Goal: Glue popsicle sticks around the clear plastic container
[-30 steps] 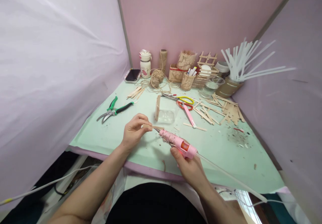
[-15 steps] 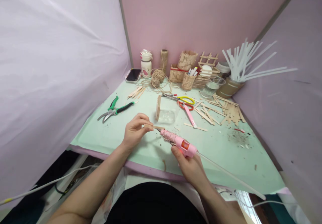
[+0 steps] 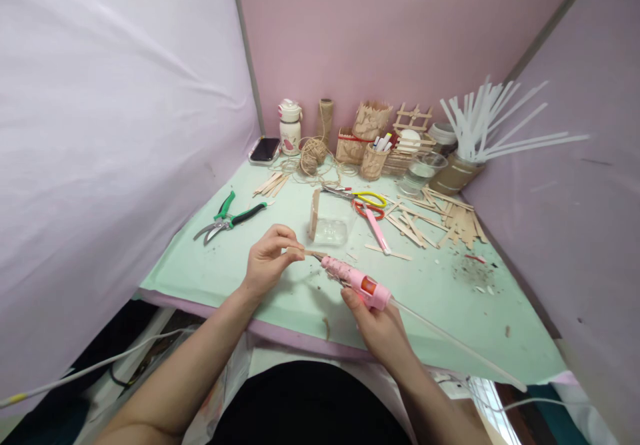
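Note:
Between thumb and fingers, my left hand (image 3: 273, 258) pinches a short wooden craft stick (image 3: 314, 253) above the table. My right hand (image 3: 377, 321) is wrapped round a pink hot glue gun (image 3: 357, 281), whose nozzle meets the stick or lies just by it. A long clear glue stick (image 3: 460, 346) sticks out of the gun's back end. Just beyond my hands sits a clear plastic box (image 3: 333, 230) with a strip of wooden sticks (image 3: 315, 215) upright along its left side.
Green-handled pruning shears (image 3: 227, 219) lie to the left. Scissors (image 3: 370, 198), a pink utility knife (image 3: 377, 230) and loose craft sticks (image 3: 415, 221) lie to the right. Behind are twine (image 3: 313, 155), a phone (image 3: 265, 150), a bottle (image 3: 290, 128), a water cup (image 3: 420, 175) and white glue sticks (image 3: 473, 128).
The glue gun's nozzle has shifted very slightly to the right along the craft stick. My left hand stays almost where it was.

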Available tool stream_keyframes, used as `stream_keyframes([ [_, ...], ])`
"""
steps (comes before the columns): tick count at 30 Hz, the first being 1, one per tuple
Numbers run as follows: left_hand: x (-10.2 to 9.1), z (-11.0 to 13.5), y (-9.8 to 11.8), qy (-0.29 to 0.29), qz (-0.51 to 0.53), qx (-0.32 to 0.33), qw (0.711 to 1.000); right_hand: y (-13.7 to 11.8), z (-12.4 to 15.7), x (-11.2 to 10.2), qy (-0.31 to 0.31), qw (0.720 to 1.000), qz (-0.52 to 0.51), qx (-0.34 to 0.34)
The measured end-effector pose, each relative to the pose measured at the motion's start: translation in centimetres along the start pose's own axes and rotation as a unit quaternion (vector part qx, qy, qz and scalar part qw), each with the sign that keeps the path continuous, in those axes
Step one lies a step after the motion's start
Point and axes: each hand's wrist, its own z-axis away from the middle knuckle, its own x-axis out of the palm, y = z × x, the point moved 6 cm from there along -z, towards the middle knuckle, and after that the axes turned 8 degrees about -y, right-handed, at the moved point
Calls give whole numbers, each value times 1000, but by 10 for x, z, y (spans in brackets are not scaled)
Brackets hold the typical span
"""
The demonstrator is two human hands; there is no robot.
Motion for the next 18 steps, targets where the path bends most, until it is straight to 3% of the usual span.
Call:
stream_keyframes([
  [18, -2, 1, 0, 6, -16, -4, 1000, -2, -2, 1, -26, 999, -28, -14],
])
